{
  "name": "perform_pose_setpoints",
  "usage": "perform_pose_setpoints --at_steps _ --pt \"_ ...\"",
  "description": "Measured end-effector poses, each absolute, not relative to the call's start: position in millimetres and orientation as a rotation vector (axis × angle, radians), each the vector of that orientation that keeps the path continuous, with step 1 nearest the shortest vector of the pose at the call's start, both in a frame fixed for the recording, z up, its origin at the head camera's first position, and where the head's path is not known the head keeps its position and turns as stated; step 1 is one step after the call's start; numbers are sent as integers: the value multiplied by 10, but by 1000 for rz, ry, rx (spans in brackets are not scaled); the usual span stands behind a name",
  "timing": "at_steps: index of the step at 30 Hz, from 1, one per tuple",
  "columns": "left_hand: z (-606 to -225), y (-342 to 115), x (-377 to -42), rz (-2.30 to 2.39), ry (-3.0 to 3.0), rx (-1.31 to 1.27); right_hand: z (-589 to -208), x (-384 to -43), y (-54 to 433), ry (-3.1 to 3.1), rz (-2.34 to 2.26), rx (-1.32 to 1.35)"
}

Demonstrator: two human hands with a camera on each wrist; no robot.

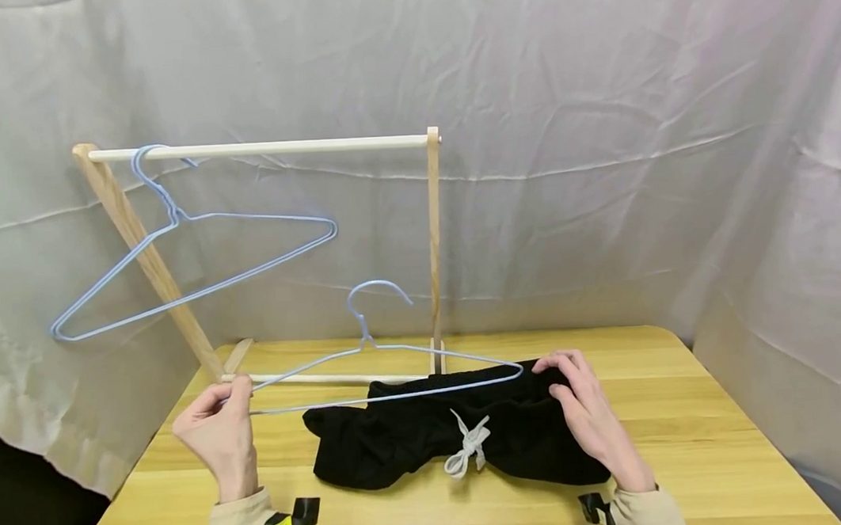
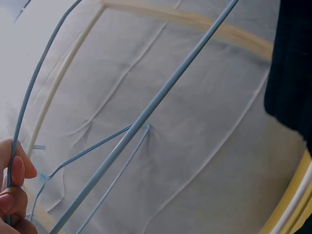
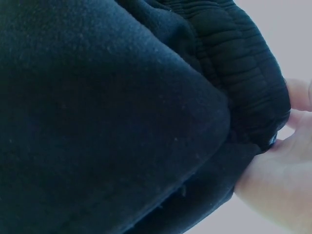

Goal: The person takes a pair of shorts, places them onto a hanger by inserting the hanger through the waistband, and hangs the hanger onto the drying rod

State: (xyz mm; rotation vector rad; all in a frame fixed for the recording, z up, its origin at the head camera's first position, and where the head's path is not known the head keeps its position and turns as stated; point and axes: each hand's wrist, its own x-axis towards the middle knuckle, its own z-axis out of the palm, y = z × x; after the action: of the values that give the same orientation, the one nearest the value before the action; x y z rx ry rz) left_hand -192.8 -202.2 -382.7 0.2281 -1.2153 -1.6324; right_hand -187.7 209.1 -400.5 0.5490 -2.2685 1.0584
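Observation:
My left hand (image 1: 222,431) pinches the left end of a light blue wire hanger (image 1: 368,348). The hanger is held level, its hook pointing up. Its right end lies across the top of black drawstring pants (image 1: 373,447), bunched on the table with a grey bow (image 1: 467,446) at the front. At the right end of the pants, my right hand (image 1: 592,412) grips the fabric edge between fingers and thumb. A gathered elastic waistband (image 3: 243,68) runs into that hand in the right wrist view. The left wrist view shows the hanger wire (image 2: 22,112) between finger and thumb.
Behind stands a wooden rack with a white top rail (image 1: 300,147). Light blue hangers (image 1: 176,220) hang together near the rail's left end. A wooden post (image 1: 436,238) rises behind the pants. The wood-grain table (image 1: 686,423) backs onto a grey curtain (image 1: 601,166).

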Motion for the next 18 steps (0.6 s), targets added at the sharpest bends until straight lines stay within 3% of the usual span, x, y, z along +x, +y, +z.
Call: perform_pose_setpoints --at_steps 18 --pt "-3891 -1919 -1967 -1592 -1401 222 -3997 -1881 2091 -2221 1068 617"
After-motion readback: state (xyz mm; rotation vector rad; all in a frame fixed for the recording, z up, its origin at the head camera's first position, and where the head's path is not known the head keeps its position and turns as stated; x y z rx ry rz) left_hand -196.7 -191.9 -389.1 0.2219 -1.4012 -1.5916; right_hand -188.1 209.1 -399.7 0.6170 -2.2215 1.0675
